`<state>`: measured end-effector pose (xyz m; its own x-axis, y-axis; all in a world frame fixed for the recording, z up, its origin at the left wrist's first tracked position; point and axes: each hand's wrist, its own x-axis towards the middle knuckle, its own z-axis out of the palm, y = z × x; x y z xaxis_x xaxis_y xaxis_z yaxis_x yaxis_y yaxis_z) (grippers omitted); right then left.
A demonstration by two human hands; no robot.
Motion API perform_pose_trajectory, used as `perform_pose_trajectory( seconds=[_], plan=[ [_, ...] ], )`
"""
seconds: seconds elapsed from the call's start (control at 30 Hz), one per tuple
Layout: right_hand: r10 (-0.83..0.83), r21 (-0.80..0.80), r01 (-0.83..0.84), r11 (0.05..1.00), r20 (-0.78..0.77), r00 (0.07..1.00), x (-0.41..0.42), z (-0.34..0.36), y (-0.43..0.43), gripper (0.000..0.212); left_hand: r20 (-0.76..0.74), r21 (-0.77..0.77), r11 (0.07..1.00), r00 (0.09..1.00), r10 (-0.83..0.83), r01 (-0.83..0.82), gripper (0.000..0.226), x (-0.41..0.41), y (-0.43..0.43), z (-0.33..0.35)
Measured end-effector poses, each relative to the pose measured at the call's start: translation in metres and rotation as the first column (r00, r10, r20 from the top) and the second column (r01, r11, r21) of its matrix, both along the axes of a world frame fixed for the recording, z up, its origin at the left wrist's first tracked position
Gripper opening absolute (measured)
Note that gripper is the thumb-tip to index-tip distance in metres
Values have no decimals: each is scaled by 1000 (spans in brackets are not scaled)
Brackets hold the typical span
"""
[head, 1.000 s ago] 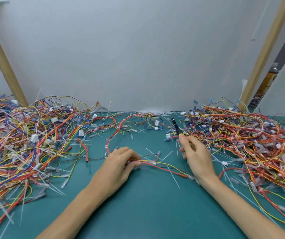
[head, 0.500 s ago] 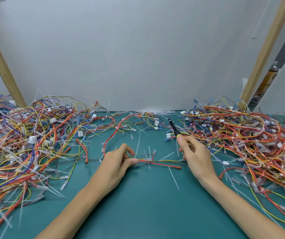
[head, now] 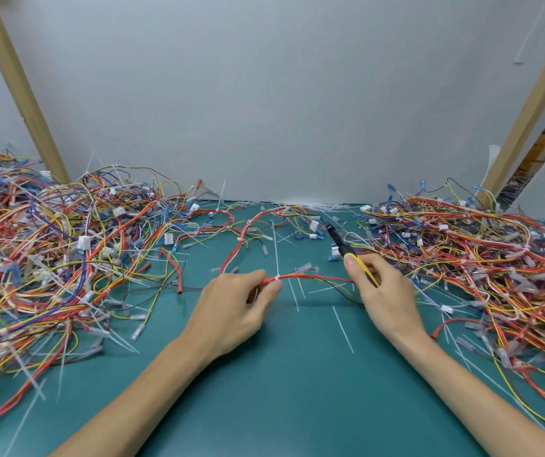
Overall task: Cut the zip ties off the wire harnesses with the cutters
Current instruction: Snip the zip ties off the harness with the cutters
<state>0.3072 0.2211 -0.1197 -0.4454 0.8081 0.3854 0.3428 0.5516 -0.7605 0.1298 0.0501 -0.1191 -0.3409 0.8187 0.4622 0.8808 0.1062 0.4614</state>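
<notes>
Most of the cutters (head: 339,241) are buried inside the grip of the right hand (head: 388,293). Only the black nose and a yellow strip poke out, and the tip's too tiny to read. The harness (head: 314,277) disappears under the fingers of the left hand (head: 231,303) and behind the right palm. Outboard of the grips, the left pile (head: 50,258) and the right pile (head: 495,258) run off frame, and the left one's smeary.

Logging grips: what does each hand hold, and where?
Left hand pinches the red harness beside its zip tie; right hand grips the cutters by their yellow handles.
</notes>
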Motion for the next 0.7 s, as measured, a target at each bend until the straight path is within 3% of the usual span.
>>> perform_pose_trajectory(
  seconds=[0.1, 0.2, 0.3, 0.37, 0.5, 0.7],
  plan=[
    [-1, 50, -2, 999, 66, 998, 1, 2, -3, 40, 185, 46, 992, 975, -124, 117, 37, 5, -1, 5],
    [-16, 101, 7, 995, 92, 996, 1, 3, -6, 37, 253, 100, 992, 962, -106, 83, 33, 1, 0, 6],
    [-47, 231, 42, 972, 19, 999, 4, 4, -11, 27, 218, 132, 991, 975, -42, 13, 32, 0, 2, 5],
    [13, 315, -6, 949, -19, 1000, 4, 4, -18, 33, 190, 163, 986, 982, 1, -32, 29, -1, 3, 3],
    [104, 532, -158, 832, 130, 986, 0, 0, -26, 46, 157, 171, 977, 983, 99, -125, 25, -6, 4, 0],
    [61, 520, -179, 835, 235, 970, -4, -1, -32, 47, 57, 140, 966, 976, 211, -217, 19, -4, 3, 0]
  ],
)
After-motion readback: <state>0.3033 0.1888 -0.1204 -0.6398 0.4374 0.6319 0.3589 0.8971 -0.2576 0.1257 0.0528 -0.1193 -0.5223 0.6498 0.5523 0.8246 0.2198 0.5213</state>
